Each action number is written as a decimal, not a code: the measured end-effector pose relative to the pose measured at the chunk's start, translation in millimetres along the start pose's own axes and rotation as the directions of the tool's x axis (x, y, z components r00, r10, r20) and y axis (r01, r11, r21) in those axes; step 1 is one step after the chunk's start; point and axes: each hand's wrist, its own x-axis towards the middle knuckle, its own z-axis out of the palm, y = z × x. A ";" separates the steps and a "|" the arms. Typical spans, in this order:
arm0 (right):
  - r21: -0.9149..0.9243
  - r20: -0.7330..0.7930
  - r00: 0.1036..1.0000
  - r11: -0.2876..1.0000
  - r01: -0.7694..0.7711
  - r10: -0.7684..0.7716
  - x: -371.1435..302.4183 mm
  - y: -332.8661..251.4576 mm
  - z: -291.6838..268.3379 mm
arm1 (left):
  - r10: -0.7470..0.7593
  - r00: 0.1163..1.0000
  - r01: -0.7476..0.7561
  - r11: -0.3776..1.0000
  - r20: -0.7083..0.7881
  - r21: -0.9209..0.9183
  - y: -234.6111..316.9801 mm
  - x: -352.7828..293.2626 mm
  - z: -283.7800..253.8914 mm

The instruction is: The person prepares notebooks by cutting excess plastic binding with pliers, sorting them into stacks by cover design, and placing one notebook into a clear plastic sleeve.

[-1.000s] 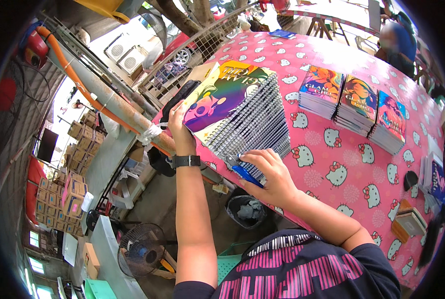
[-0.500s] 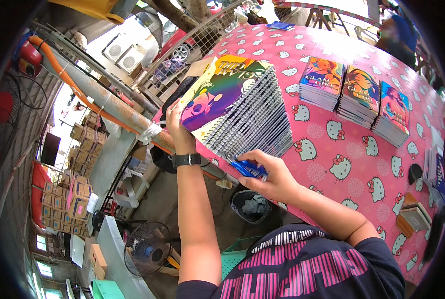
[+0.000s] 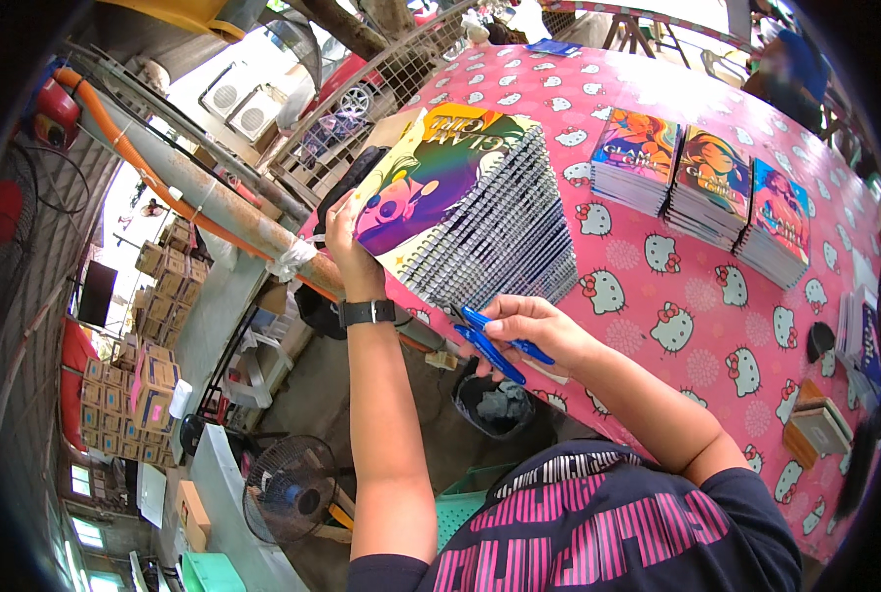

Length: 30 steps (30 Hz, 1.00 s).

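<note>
On the pink table (image 3: 620, 331), near its left edge, sits a stack (image 3: 475, 207) of spiral-bound books. Your left hand (image 3: 355, 247) lies against its left side; finger closure cannot be told. Your right hand (image 3: 541, 333), half curled, holds blue pliers (image 3: 484, 345), handles spread, tip near the stack's closest corner. Rightward: three book piles (image 3: 712, 183).

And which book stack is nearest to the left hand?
The large spiral-bound stack with the purple-and-yellow cover; the three smaller stacks stand farther right, in a row.
</note>
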 end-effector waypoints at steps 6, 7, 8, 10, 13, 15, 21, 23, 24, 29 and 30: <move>-0.944 0.313 0.682 -0.138 0.300 -0.661 -1.4 9.3 2.4 | 0.019 0.998 -0.017 0.999 -0.061 0.037 3.0 -7.6 6.8; -0.947 0.304 0.679 -0.135 0.291 -0.668 -1.4 11.5 2.3 | 0.023 0.998 -0.020 0.999 -0.061 0.045 3.0 -6.5 6.7; -0.942 0.318 0.678 -0.138 0.307 -0.662 -1.0 10.4 1.5 | 0.027 0.998 -0.023 0.998 -0.062 0.053 3.0 -4.7 6.7; -0.929 0.348 0.679 -0.145 0.339 -0.646 -0.7 8.7 -2.2 | 0.030 0.997 -0.026 0.998 -0.069 0.055 2.3 -4.7 5.4; -0.093 -0.008 0.998 0.994 -0.056 0.055 -1.0 11.3 -10.5 | 0.021 0.997 -0.019 0.999 -0.073 0.030 1.5 -6.8 7.6; -0.144 -0.023 1.000 0.990 -0.003 0.000 -1.6 11.4 -9.9 | 0.015 0.997 -0.014 1.000 -0.082 0.010 0.6 -8.7 7.9; -0.954 0.272 0.713 -0.086 0.286 -0.647 -3.2 13.9 -3.7 | -0.002 0.998 0.002 1.000 -0.070 0.010 -0.7 -4.6 2.0; -0.946 0.317 0.678 -0.175 0.271 -0.663 -2.7 13.5 -5.4 | -0.009 0.998 0.009 1.000 -0.069 -0.005 -1.5 -4.6 2.2; -0.940 0.340 0.659 -0.219 0.261 -0.671 -2.3 12.8 -6.1 | -0.010 0.997 0.010 1.000 -0.075 -0.004 -1.6 -4.0 3.3; -0.929 0.294 0.689 -0.027 0.370 -0.662 -0.3 15.8 -14.9 | -0.017 0.998 0.016 1.000 -0.066 -0.018 -2.3 -2.4 0.7; -0.907 0.271 0.711 0.075 0.414 -0.649 -0.1 17.9 -16.2 | -0.032 0.998 0.030 0.999 -0.062 -0.029 -2.0 -1.7 -1.9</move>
